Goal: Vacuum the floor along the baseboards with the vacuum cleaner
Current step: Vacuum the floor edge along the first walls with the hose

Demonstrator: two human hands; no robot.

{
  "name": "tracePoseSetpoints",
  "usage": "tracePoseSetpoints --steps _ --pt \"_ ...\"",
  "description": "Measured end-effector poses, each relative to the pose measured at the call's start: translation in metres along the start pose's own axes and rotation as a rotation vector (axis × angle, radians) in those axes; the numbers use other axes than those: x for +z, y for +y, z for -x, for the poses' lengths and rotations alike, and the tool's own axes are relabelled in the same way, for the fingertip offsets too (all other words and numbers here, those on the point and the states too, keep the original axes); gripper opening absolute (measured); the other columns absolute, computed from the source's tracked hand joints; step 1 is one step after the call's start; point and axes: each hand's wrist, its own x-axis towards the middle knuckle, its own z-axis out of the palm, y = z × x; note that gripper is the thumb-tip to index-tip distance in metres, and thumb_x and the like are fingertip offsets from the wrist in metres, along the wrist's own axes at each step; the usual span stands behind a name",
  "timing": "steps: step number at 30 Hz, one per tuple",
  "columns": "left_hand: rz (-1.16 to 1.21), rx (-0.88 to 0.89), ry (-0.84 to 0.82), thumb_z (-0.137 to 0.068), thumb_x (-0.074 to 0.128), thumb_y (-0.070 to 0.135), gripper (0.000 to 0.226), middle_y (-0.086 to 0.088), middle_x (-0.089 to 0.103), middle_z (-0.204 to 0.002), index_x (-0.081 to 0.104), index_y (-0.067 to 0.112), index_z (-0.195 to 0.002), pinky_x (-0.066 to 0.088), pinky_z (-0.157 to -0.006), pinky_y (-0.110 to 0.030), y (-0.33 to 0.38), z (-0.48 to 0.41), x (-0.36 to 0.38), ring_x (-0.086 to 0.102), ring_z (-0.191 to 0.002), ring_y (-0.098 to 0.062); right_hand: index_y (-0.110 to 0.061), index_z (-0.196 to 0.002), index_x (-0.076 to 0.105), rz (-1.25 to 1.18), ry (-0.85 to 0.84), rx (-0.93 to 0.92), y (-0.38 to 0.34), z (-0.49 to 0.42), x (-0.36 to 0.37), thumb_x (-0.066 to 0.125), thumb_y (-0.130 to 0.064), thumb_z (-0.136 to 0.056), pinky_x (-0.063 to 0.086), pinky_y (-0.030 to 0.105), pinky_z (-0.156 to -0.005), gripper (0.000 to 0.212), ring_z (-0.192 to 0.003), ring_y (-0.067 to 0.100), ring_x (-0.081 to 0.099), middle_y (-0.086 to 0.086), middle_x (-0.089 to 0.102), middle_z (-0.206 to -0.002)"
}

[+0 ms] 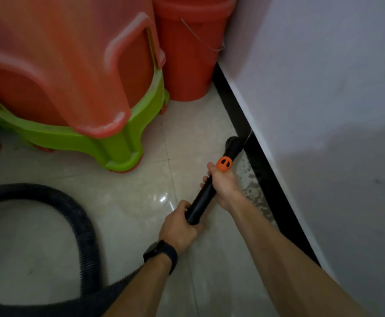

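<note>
A black vacuum wand (202, 200) with an orange collar (224, 164) points toward the black baseboard (264, 179). Its round nozzle (234, 144) sits on the pale tiled floor (127, 202), touching the baseboard's foot. My right hand (224, 184) grips the wand just below the orange collar. My left hand (179, 225), with a dark watch on the wrist, grips the wand's lower end. The ribbed black hose (81, 227) loops away to the left and passes under my left forearm. The vacuum's body is out of view.
Stacked orange and green plastic stools (77, 88) stand at the upper left. An orange bucket (188, 53) with a wire handle sits in the corner by the white wall (324, 88). Speckled dirt (252, 186) marks the floor beside the baseboard.
</note>
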Motion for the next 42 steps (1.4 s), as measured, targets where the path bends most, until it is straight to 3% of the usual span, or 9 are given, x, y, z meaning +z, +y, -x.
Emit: tracePoseSetpoints --steps 3,7,12,14,17,20,29,35,42 --pt "0.047 -0.001 -0.023 -0.078 0.072 0.028 0.034 0.009 0.062 -0.09 0.047 0.029 -0.101 0.042 -0.054 -0.018 -0.004 -0.002 0.003 0.059 -0.074 -0.004 -0.007 -0.121 0.053 0.121 -0.06 -0.035 -0.01 -0.015 0.008 0.067 -0.029 -0.101 0.057 0.034 -0.062 0.033 -0.058 0.013 0.065 0.003 0.059 -0.081" --pt "0.114 -0.033 -0.005 -0.074 0.075 0.022 0.035 0.004 0.062 -0.089 0.05 0.022 -0.098 0.041 -0.054 -0.019 0.002 -0.029 -0.01 0.059 -0.074 -0.008 -0.01 -0.127 0.054 0.254 -0.197 -0.069 -0.023 -0.023 0.017 0.07 -0.034 -0.099 0.061 0.042 -0.085 0.04 -0.09 0.022 0.072 0.009 0.07 -0.106" --pt "0.29 -0.068 -0.025 -0.068 0.078 0.013 0.032 -0.001 0.067 -0.085 0.059 0.022 -0.093 0.051 -0.059 -0.022 0.016 -0.069 -0.041 0.064 -0.072 -0.015 -0.024 -0.127 0.051 0.325 -0.141 -0.161 -0.007 -0.019 0.008 0.043 -0.04 -0.11 0.052 0.038 -0.092 0.025 -0.105 0.02 0.066 0.006 0.067 -0.124" --pt "0.358 -0.104 -0.055 -0.065 0.077 0.01 0.036 -0.009 0.07 -0.088 0.062 0.019 -0.096 0.058 -0.065 -0.035 0.022 -0.08 -0.053 0.068 -0.074 -0.023 -0.017 -0.14 0.054 0.709 -0.105 -0.309 0.026 -0.019 -0.011 0.045 -0.032 -0.11 0.041 0.032 -0.107 0.035 -0.127 0.024 0.058 0.008 0.059 -0.143" --pt "0.402 -0.103 -0.104 -0.068 0.076 0.005 0.038 -0.012 0.069 -0.087 0.063 0.012 -0.103 0.057 -0.06 -0.031 0.03 -0.089 -0.062 0.067 -0.066 -0.02 -0.016 -0.16 0.034 1.252 -0.271 -0.577 0.074 -0.021 -0.032 0.023 -0.043 -0.107 0.005 0.019 -0.124 0.062 -0.157 0.014 0.019 0.0 0.025 -0.17" --pt "0.406 -0.089 -0.083 -0.068 0.076 0.005 0.038 -0.01 0.067 -0.082 0.062 0.011 -0.103 0.056 -0.058 -0.031 0.032 -0.096 -0.063 0.065 -0.06 -0.018 -0.025 -0.165 0.013 1.433 -0.222 -0.755 0.095 -0.025 -0.039 0.004 -0.05 -0.102 -0.009 0.025 -0.126 0.069 -0.157 0.005 -0.003 -0.01 0.0 -0.171" --pt "0.18 0.063 0.183 -0.073 0.077 0.023 0.031 0.005 0.065 -0.082 0.058 0.026 -0.098 0.047 -0.057 -0.024 0.034 -0.123 -0.062 0.063 -0.072 -0.014 -0.025 -0.165 0.021 1.493 -0.162 -0.858 0.097 -0.035 -0.042 0.023 -0.045 -0.107 0.002 0.037 -0.128 0.062 -0.159 0.01 0.007 -0.007 0.009 -0.173" --pt "0.092 0.074 0.196 -0.073 0.077 0.027 0.039 0.005 0.064 -0.089 0.054 0.032 -0.104 0.057 -0.074 -0.039 0.042 -0.161 -0.068 0.066 -0.081 -0.023 -0.039 -0.165 0.002 1.551 -0.242 -0.824 0.073 -0.058 -0.038 0.025 -0.062 -0.103 -0.013 0.036 -0.127 0.07 -0.156 0.003 -0.019 -0.016 -0.014 -0.171" --pt "0.061 0.057 0.261 -0.074 0.076 0.029 0.043 0.0 0.063 -0.098 0.051 0.033 -0.108 0.057 -0.077 -0.041 0.055 -0.184 -0.075 0.065 -0.087 -0.026 -0.037 -0.166 -0.002 1.565 -0.245 -0.826 0.069 -0.059 -0.037 0.02 -0.061 -0.104 -0.01 0.039 -0.127 0.07 -0.155 0.004 -0.021 -0.012 -0.014 -0.173"
